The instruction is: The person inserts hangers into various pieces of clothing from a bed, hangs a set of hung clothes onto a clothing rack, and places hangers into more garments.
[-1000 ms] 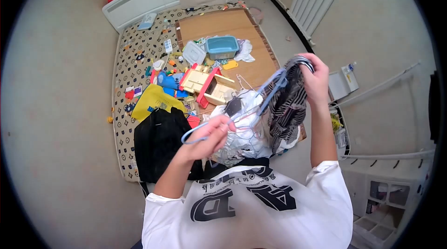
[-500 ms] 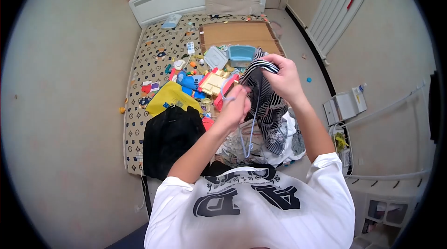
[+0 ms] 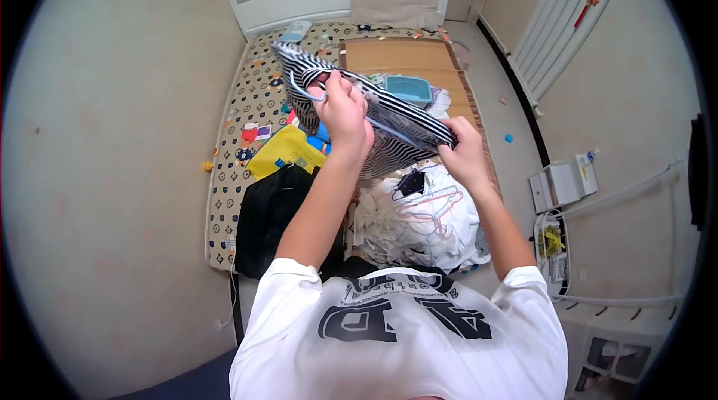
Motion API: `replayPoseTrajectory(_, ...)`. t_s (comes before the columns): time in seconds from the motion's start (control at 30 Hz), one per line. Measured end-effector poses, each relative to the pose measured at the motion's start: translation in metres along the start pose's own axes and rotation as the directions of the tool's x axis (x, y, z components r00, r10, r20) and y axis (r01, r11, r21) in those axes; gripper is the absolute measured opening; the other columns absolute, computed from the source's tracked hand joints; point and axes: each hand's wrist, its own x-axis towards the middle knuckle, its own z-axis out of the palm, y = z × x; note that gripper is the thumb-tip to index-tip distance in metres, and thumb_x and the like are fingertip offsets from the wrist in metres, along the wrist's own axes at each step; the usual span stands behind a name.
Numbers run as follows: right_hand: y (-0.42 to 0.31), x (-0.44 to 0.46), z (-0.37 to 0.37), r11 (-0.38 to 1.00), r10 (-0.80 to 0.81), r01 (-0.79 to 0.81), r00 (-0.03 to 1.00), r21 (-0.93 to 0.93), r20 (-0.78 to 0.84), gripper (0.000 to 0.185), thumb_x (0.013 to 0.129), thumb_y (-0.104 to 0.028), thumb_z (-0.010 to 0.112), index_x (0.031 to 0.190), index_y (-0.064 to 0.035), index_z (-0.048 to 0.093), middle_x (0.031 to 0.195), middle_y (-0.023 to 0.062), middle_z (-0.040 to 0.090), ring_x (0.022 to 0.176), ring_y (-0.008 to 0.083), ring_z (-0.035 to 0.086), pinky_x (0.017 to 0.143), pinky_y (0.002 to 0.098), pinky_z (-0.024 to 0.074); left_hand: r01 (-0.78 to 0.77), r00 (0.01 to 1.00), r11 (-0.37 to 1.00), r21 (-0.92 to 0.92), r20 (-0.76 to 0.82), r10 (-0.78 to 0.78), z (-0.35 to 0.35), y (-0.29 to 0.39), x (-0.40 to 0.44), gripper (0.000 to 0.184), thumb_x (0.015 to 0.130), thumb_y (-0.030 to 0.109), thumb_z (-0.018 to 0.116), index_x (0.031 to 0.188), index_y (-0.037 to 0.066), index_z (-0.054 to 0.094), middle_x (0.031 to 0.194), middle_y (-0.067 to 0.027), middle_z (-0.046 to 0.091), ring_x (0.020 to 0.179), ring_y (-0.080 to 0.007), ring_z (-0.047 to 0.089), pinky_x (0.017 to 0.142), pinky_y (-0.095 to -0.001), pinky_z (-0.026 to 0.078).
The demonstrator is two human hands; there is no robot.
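A black-and-white striped garment (image 3: 396, 108) is stretched between my hands above the bed. My left hand (image 3: 344, 112) is closed around its gathered edge and a light blue clothes hanger (image 3: 296, 86), whose hook sticks out past the fingers. The hanger's arm runs inside the cloth toward the right. At the garment's right end, my right hand (image 3: 465, 153) pinches the striped edge. Below lie a black garment (image 3: 273, 213) on the left and a heap of white clothes (image 3: 374, 220) on the right, with several thin hangers (image 3: 437, 213) on top.
On the patterned bed (image 3: 224, 213) are a yellow bag (image 3: 288, 153), scattered toys and a light blue bin (image 3: 407, 90). A brown mat (image 3: 404, 56) covers the far right. A white rack (image 3: 628, 299) stands at the right, near an open white box (image 3: 565, 183).
The striped garment, hanging bunched from my right hand before, is now spread sideways with the hanger inside it. My left hand moved up and left, my right hand lower, uncovering the white heap.
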Motion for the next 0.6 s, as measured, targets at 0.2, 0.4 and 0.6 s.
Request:
replayPoseTrajectory(0.2, -0.032, -0.02, 0.043, 0.979, -0.199, 0.198, 0.979, -0.044, -0.037, 0.03, 0.07, 0.004, 0.056, 0.1, 0.0003, 0.061, 0.086, 0.0169, 0.056, 0.078, 0.0378, 0.058, 0.07, 0.0429, 0.0488, -0.087, 0.986, 0.992, -0.09, -0.148, 0.073, 0.019, -0.007, -0.003, 0.028, 0.104, 0.024, 0.054, 0.093, 0.016, 0.03, 0.061, 0.0037, 0.036, 0.041, -0.0066, 0.031, 0.034, -0.025, 0.022)
replayPoseTrajectory(0.4, -0.008, -0.011, 0.044, 0.969, -0.1, 0.13, 0.984, -0.21, 0.148, 0.039, 0.07, 0.005, 0.058, 0.108, -0.0054, 0.062, 0.093, 0.0166, 0.06, 0.086, 0.0378, 0.062, 0.074, 0.0446, 0.051, -0.047, 0.984, 0.999, -0.006, -0.174, 0.046, -0.022, 0.033, 0.026, 0.029, 0.104, 0.023, 0.054, 0.089, 0.014, 0.031, 0.062, 0.0025, 0.038, 0.042, -0.0067, 0.03, 0.036, -0.0262, 0.021)
replayPoseTrajectory(0.6, -0.006, -0.009, 0.061, 0.994, 0.029, -0.046, 0.986, 0.1, 0.163, 0.03, 0.071, 0.004, 0.058, 0.1, -0.0008, 0.063, 0.09, 0.0154, 0.061, 0.083, 0.0331, 0.062, 0.075, 0.039, 0.0503, -0.203, 0.93, 0.978, 0.049, -0.304, 0.208, -0.049, 0.041, 0.03, 0.03, 0.106, 0.029, 0.051, 0.089, 0.015, 0.03, 0.062, 0.003, 0.036, 0.043, -0.007, 0.029, 0.037, -0.027, 0.022)
